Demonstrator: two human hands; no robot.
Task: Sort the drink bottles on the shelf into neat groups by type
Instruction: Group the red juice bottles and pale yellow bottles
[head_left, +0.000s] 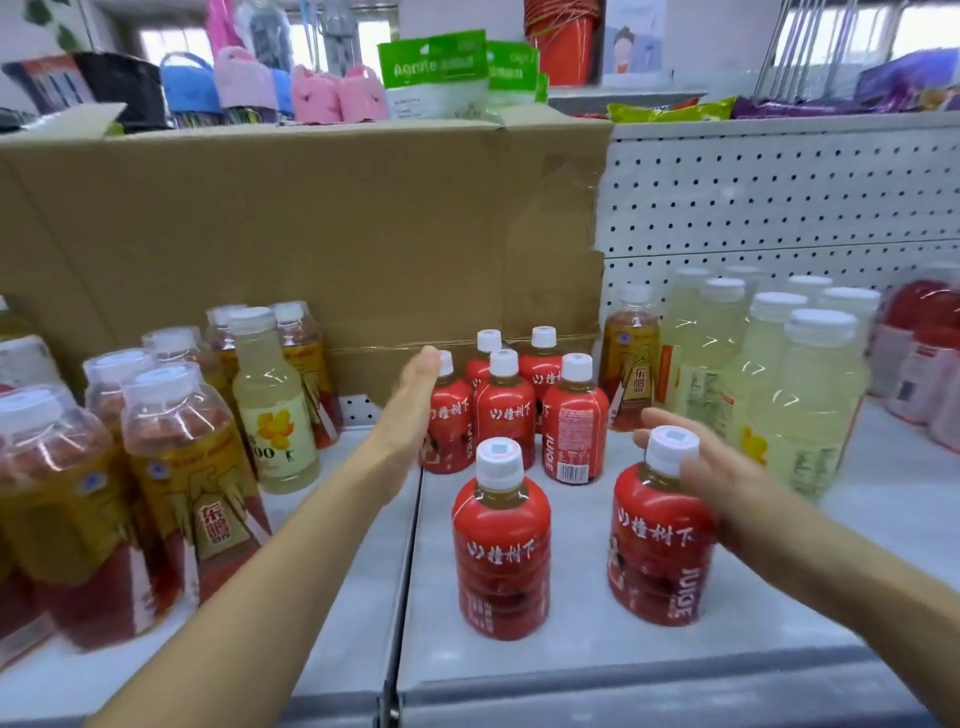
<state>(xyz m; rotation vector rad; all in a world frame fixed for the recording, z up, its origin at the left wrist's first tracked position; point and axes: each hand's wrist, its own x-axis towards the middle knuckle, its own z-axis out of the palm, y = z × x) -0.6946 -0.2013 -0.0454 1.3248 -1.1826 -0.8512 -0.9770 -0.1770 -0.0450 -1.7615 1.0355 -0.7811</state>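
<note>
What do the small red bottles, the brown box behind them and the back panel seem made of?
Red bottles: likely clear plastic, glossy red sleeve, liquid visible at the neck. Brown box: matte cardboard, creased. Back panel: probably painted metal, perforated.

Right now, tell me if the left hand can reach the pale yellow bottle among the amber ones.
Probably yes: the pale yellow bottle stands at that group's right edge, with only bare shelf between it and the left hand.

Juice bottles (501, 545) wore red labels, white caps; lemon drinks (802, 395) pale yellow — the box (311, 234) plain brown.
</note>
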